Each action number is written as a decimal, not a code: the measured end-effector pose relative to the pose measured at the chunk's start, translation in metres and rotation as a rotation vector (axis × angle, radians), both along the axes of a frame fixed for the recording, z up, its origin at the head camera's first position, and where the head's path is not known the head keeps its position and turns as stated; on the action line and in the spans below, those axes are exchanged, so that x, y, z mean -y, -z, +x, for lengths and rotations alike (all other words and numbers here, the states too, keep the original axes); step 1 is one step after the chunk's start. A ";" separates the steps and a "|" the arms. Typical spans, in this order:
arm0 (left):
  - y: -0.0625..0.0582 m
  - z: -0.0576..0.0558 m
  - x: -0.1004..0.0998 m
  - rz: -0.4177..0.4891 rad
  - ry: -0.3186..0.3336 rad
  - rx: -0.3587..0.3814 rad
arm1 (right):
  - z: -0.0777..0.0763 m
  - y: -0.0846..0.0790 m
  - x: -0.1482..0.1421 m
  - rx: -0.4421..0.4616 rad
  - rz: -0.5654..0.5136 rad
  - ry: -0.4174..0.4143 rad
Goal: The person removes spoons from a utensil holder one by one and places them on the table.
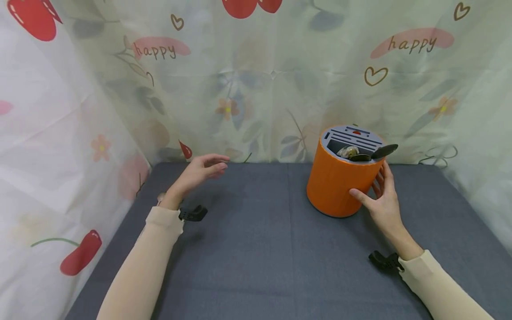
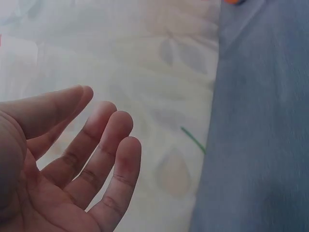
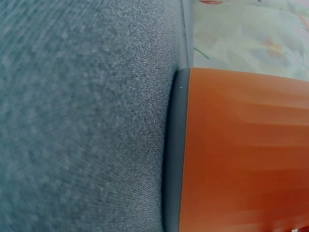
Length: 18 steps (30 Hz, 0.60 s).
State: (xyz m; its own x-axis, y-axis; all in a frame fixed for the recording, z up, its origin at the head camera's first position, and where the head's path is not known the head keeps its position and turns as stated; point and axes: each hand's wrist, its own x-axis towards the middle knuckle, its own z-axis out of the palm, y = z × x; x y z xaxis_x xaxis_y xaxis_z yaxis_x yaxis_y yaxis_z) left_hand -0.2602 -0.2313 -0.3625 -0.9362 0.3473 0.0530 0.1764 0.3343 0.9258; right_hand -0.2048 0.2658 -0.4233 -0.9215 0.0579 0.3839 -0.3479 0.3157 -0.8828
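An orange cylindrical utensil holder with a grey slotted top stands on the right half of the table. My right hand grips its right side, thumb across the front and fingers around toward the back. From the open compartment in its top rise a dark, flat-headed utensil and a shiny, rounded metal piece. In the right wrist view the holder's dark base meets the cloth. My left hand hovers over the back left of the table with fingers loosely bent and nothing in them.
A dark grey-blue cloth covers the table. Behind it hangs a patterned curtain, which continues along both sides. A thin looped cord lies against the curtain at the back right corner.
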 end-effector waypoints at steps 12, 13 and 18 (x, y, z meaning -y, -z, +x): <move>-0.010 -0.004 -0.050 0.070 0.049 -0.099 | 0.001 -0.001 0.001 -0.009 0.000 -0.006; -0.010 -0.004 -0.055 0.079 0.056 -0.106 | 0.001 -0.001 0.001 -0.008 -0.001 -0.006; -0.016 -0.002 -0.076 0.109 0.101 -0.134 | 0.000 -0.001 0.000 -0.003 -0.001 -0.003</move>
